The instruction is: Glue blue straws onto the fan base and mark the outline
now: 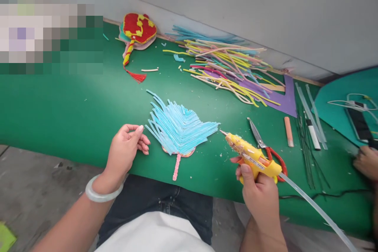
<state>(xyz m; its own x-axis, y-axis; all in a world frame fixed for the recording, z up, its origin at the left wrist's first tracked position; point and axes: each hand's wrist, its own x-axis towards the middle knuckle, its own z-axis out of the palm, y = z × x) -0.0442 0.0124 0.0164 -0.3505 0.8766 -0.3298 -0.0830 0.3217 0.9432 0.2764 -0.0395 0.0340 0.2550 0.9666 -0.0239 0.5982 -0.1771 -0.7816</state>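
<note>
Clasping yellow hot-glue gun [251, 153], label [254, 161] unreadable, right hand [261, 191] lower right, left hand [125, 145], thumb against forefinger, beside blue fan [183, 126], centre

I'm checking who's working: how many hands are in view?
3: the left hand beside the blue craft piece, the right hand gripping the yellow glue gun, and another person's hand at the right edge. Pixelation at top left may hide more.

the glue gun [256, 156] was yellow, the fan [184, 128] light blue in v-shaped stripes, its handle [176, 167] pink, the tabletop [73, 102] green.
</note>
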